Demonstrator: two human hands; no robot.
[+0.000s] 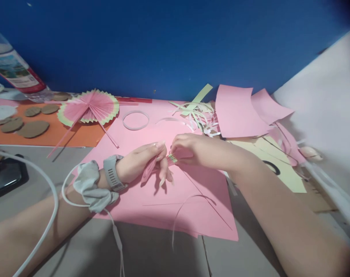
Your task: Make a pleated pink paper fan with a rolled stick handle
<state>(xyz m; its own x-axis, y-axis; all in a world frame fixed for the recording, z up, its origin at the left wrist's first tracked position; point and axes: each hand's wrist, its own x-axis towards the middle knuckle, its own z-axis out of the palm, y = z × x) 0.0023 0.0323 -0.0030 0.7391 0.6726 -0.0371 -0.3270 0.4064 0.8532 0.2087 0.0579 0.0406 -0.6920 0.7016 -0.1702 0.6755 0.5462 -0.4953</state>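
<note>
Your left hand (144,163) and right hand (192,151) meet above the middle of the large flat pink paper sheet (166,200) that covers the grey tabletop, and between them you hold a small pleated pink paper strip with a green edge (171,158), lifted just clear of that sheet. Your left thumb and forefinger are pressed together on the strip's pink tail, the other left fingers (163,175) hanging loosely curled toward the sheet. Your right fingertips are pinched closed on the striped, folded end. A grey wristwatch (113,174) and a pale grey fabric scrunchie (92,187) sit on your left wrist, over the sheet's left edge, where a thin white cable (49,200) loops past. Beyond the sheet's far left corner a finished round pink-and-green pleated paper fan (90,107) lies on an orange paper sheet (65,135) beside brown cardboard ovals (33,129). A white ring (135,120) rests on the sheet's far part. Past its far right corner lie a tangle of pale green and white paper offcuts (196,112) and curled pink paper pieces (238,111).
</note>
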